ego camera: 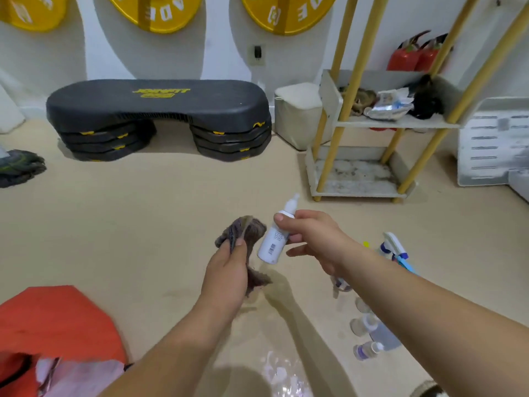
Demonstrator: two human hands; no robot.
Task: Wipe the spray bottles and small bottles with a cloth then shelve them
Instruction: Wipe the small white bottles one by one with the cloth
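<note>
Right hand (312,239) fingers (297,215) are curled round a white bottle (270,243), which is tilted, nozzle up, in the air above the floor (143,224). Left hand (226,273) pinches a bunched grey cloth (249,230) just beside the bottle (contact unclear). On the floor under the right arm are a spray bottle (393,245) and small bottles (367,349). The shelf (372,123) stands well beyond, with clutter on its upper tier.
</note>
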